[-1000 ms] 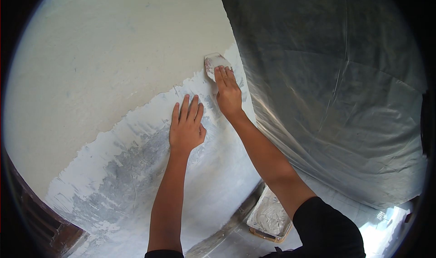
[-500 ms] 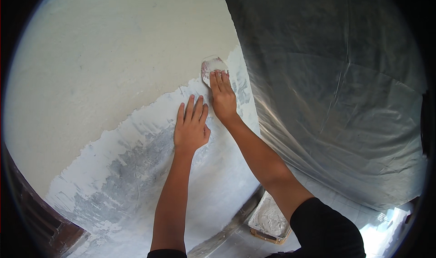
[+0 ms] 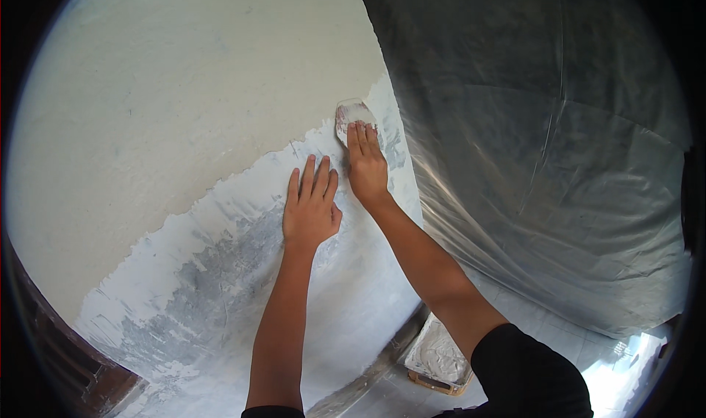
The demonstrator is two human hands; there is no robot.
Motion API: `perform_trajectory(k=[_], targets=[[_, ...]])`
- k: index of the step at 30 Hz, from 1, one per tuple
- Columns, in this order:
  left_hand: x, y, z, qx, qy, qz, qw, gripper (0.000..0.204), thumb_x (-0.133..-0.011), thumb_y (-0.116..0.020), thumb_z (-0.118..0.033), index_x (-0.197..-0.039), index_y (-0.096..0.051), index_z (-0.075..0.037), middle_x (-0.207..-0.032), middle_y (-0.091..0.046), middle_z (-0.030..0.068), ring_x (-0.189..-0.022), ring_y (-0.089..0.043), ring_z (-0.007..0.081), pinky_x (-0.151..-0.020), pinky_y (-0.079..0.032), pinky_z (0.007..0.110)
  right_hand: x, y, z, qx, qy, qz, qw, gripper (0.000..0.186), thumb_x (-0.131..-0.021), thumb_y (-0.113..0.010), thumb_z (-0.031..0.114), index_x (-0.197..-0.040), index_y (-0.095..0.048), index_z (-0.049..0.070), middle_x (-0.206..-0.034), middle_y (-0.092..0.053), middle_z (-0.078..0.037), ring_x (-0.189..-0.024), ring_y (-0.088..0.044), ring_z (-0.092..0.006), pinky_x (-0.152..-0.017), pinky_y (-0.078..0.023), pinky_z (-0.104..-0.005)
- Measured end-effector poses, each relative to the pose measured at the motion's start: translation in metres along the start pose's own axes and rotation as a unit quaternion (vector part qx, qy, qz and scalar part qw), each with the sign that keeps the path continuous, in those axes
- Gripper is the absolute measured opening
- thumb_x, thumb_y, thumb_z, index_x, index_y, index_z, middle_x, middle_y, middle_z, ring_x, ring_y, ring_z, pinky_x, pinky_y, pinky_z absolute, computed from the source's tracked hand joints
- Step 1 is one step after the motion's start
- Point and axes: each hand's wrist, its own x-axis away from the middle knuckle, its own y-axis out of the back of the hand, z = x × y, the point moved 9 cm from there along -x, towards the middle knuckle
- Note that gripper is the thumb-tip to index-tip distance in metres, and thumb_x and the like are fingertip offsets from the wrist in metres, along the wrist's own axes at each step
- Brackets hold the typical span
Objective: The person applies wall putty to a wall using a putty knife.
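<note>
A putty scraper (image 3: 355,111), its blade smeared white with reddish patches, lies against the wall (image 3: 184,80). My right hand (image 3: 367,169) grips it, three fingers pressed along its face; the thumb and handle are hidden beneath the hand. To the left and slightly lower, my left hand (image 3: 311,211) rests on the wall with fingers spread and nothing in it. Both hands are over a band of white putty (image 3: 191,216) with grey patches, below the cream-coloured upper part of the wall.
Dark plastic sheeting (image 3: 551,146) hangs beyond the wall's right edge. On the tiled floor at lower right stands a tray (image 3: 434,355) of whitish putty, partly behind my right arm. A dark brown wooden piece (image 3: 103,385) shows at lower left.
My right hand and the scraper have slid slightly down and to the right along the wall. The left hand stays almost in the same place.
</note>
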Motion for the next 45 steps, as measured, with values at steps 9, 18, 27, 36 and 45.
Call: perform_trajectory(k=[9,18,27,36,45], targets=[[0.000,0.003,0.002,0.023,0.011,-0.009,1.000,0.056,-0.073,-0.061,-0.021,-0.128,-0.056,-0.011,-0.150,-0.038,0.0054,-0.142,-0.029,0.0248,-0.117,-0.020,0.047,-0.045,0.018,-0.043,0.000,-0.081,-0.053,0.995,0.062,-0.071,-0.055,-0.016,-0.132,-0.049,-0.004,-0.130,-0.056,-0.024,-0.121,-0.053,-0.0421,-0.099,-0.048,-0.0432],[0.005,-0.001,0.006,-0.016,0.007,0.004,1.000,0.057,-0.076,-0.055,-0.028,-0.130,-0.054,-0.011,-0.150,-0.038,0.0055,-0.143,-0.027,0.0252,-0.117,-0.020,0.046,-0.007,0.003,-0.023,0.016,-0.024,-0.002,1.000,0.055,-0.073,-0.057,-0.011,-0.128,-0.052,-0.007,-0.126,-0.059,-0.024,-0.120,-0.054,-0.0420,-0.102,-0.046,-0.0450],[-0.003,0.002,-0.002,0.021,0.013,-0.002,1.000,0.057,-0.073,-0.060,-0.022,-0.128,-0.056,-0.012,-0.151,-0.038,0.0046,-0.143,-0.028,0.0244,-0.117,-0.020,0.048,-0.020,0.001,-0.011,-0.011,0.011,-0.003,1.000,0.056,-0.076,-0.054,-0.008,-0.132,-0.050,-0.005,-0.130,-0.056,-0.024,-0.124,-0.050,-0.0415,-0.105,-0.042,-0.0473],[0.004,0.000,0.006,0.014,0.018,0.002,1.000,0.057,-0.073,-0.060,-0.022,-0.129,-0.055,-0.011,-0.151,-0.037,0.0052,-0.143,-0.028,0.0246,-0.116,-0.021,0.048,-0.010,0.056,-0.034,-0.256,-0.272,-0.069,0.925,0.033,-0.089,-0.049,-0.007,-0.122,-0.052,-0.005,-0.114,-0.063,-0.025,-0.104,-0.064,-0.0370,-0.086,-0.054,-0.0387],[0.001,0.001,0.002,0.004,0.009,0.000,1.000,0.058,-0.073,-0.059,-0.025,-0.129,-0.055,-0.011,-0.149,-0.039,0.0064,-0.143,-0.028,0.0261,-0.116,-0.021,0.048,0.003,-0.045,-0.065,-0.733,-0.483,0.018,0.479,0.024,-0.096,-0.043,-0.001,-0.120,-0.047,-0.003,-0.111,-0.061,-0.014,-0.100,-0.064,-0.0233,-0.093,-0.055,-0.0361]])
